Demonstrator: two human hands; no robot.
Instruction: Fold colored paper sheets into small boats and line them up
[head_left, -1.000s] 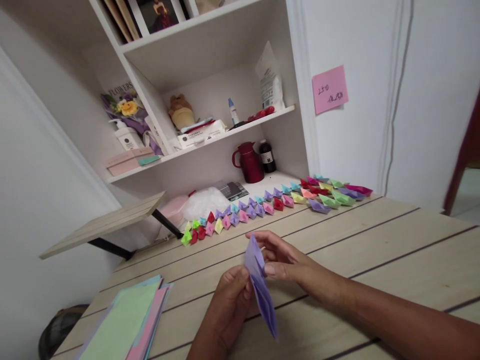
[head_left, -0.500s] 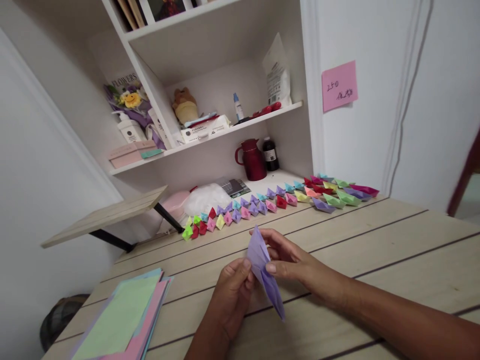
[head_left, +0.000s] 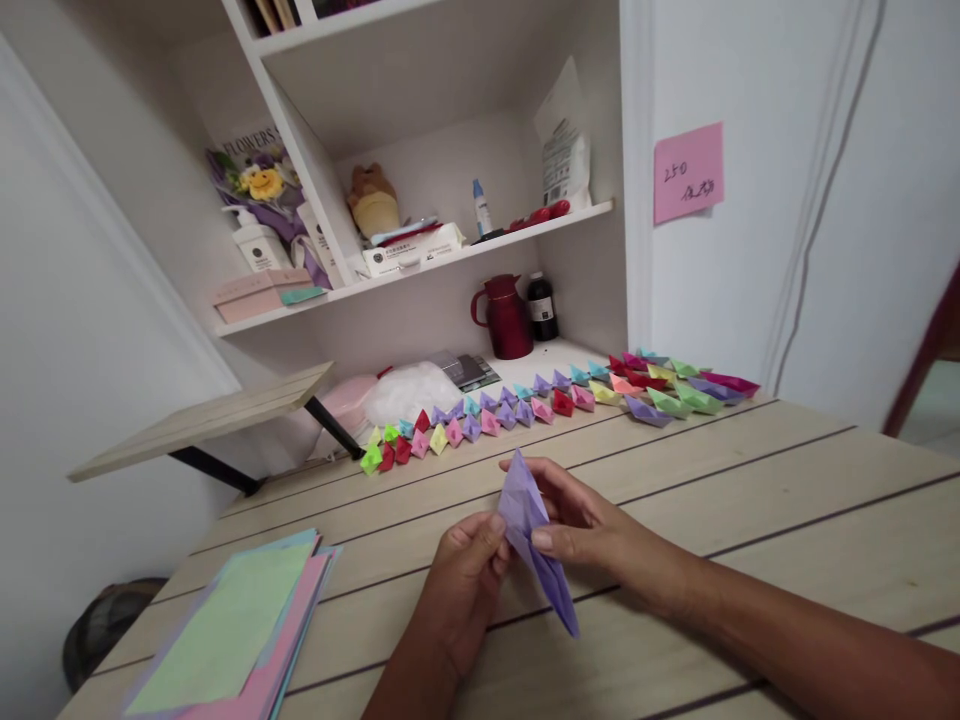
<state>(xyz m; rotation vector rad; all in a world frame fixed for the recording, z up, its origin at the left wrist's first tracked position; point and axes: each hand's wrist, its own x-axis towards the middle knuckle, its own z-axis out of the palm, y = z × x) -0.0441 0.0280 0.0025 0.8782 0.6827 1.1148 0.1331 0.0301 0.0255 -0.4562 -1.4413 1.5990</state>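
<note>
A purple folded paper boat (head_left: 534,540), long and pointed at both ends, is held tilted above the table between my two hands. My left hand (head_left: 469,560) pinches its left side, thumb on the near face. On the other side my right hand (head_left: 581,525) grips it, thumb pressed against the paper and fingers curled behind. The fingertips behind the paper are partly hidden. Beyond my hands, several small folded paper boats (head_left: 507,414) in many colours stand in rows along the table's back edge.
A stack of coloured paper (head_left: 225,630) lies at the left of the wooden table (head_left: 750,560). Behind it stands a small raised shelf (head_left: 202,415) on black legs. A dark red jug (head_left: 506,318) and a dark bottle (head_left: 541,307) stand at the back. A pink note (head_left: 688,172) hangs on the wall.
The purple paper boat has turned slightly, its lower tip swinging to the right. Both hands keep their grip on it. The camera view has shifted a little.
</note>
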